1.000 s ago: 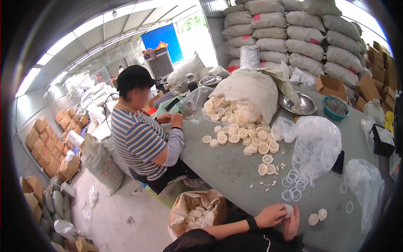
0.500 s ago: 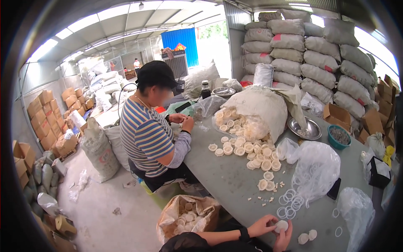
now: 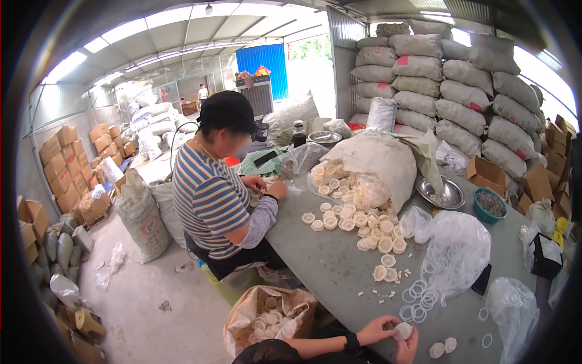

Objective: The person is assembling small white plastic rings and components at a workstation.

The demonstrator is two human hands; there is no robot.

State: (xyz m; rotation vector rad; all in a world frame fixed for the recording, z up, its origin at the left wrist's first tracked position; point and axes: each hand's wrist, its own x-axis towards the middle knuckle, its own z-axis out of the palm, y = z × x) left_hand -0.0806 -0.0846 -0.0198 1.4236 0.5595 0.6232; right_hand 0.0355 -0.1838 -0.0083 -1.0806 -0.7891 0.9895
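Note:
My left hand (image 3: 374, 329) and my right hand (image 3: 410, 350) meet at the lower edge, over the near end of the grey table (image 3: 327, 267). Both close around one white round cap (image 3: 402, 330). A black band circles my left wrist. Two more white caps (image 3: 442, 347) lie just right of my hands. Loose white rings (image 3: 417, 300) are scattered on the table just beyond my fingers.
A person in a striped shirt (image 3: 212, 194) sits at the table's left side, hands on small parts. White caps (image 3: 357, 218) spill from a big sack (image 3: 376, 164). Also here: a clear plastic bag (image 3: 458, 249), a metal bowl (image 3: 439, 193), a teal basin (image 3: 490, 205), a floor bag of caps (image 3: 267, 312), stacked sacks (image 3: 448, 79) and cardboard boxes (image 3: 60, 164).
My view has shifted, so my hands sit lower in the picture. They stay together on the white cap. The seated person keeps working in the same spot.

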